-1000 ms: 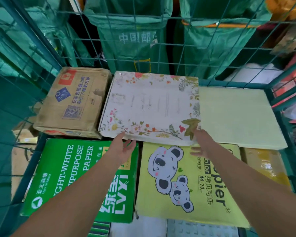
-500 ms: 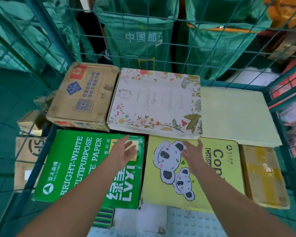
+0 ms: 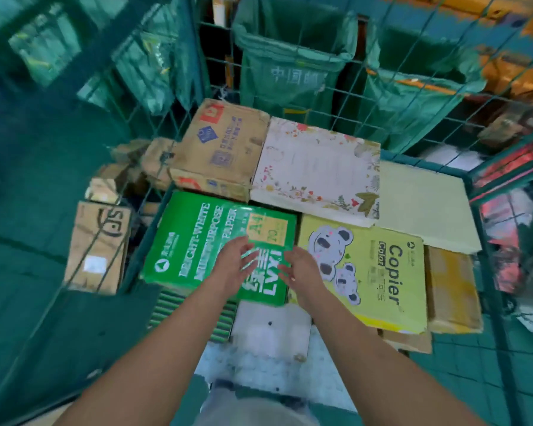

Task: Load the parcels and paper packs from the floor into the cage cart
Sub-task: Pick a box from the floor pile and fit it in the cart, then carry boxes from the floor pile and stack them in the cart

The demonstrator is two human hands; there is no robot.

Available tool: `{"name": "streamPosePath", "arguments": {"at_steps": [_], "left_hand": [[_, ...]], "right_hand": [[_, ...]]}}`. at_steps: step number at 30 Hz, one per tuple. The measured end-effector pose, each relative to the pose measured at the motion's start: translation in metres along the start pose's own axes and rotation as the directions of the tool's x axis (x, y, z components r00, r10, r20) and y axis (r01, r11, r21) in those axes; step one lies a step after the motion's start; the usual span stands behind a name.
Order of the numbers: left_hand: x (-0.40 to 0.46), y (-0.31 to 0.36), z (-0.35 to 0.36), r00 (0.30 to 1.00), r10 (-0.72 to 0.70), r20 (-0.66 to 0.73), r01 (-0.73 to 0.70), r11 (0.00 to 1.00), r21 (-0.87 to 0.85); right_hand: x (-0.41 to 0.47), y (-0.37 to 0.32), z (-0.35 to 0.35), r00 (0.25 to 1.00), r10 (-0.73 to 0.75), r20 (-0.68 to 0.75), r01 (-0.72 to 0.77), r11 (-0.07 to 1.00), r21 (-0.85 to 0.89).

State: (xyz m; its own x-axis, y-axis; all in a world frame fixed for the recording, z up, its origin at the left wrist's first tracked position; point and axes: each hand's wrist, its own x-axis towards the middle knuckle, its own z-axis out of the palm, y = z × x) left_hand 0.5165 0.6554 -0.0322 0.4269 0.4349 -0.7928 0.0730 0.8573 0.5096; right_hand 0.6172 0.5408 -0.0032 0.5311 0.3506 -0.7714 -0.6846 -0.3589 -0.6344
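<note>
- Left hand released, fingers spread and loose, over the near right part of the green paper pack; contact with the wrapper not clear.
- Right hand released too, palm turned inward, at the seam between the green pack and the yellow copier pack; nothing held in either grip.
- Beyond the hands, inside the cage cart: floral-print pack behind the two front packs, brown cardboard parcel to its left, pale yellow flat box to its right.
- Small brown parcel at the right edge beside the copier pack; striped pack and white sheet peeking out lower down.
- On the floor outside the left mesh: more cardboard parcels, not yet loaded.
- Likely step: empty-handed between loads, top layer laid flat and snug.
- Next move, probably: turn to the left, reach for a floor parcel, grasp with both hands, lift over or through the open side, seat in a remaining gap.
</note>
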Motion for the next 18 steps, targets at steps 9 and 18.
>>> {"name": "streamPosePath", "arguments": {"at_steps": [9,18], "left_hand": [[-0.104,-0.046,-0.098,0.979,0.089,-0.184,-0.136,0.957,-0.257],[-0.204,-0.174,-0.157,0.868,0.088,-0.488,-0.338,0.825,-0.453]], "right_hand": [[-0.081,0.066,0.049,0.956,0.092,0.280,-0.044,0.984,-0.173],[-0.136,0.154,0.025,0.842,0.287,0.457,-0.139,0.933,-0.332]]}}
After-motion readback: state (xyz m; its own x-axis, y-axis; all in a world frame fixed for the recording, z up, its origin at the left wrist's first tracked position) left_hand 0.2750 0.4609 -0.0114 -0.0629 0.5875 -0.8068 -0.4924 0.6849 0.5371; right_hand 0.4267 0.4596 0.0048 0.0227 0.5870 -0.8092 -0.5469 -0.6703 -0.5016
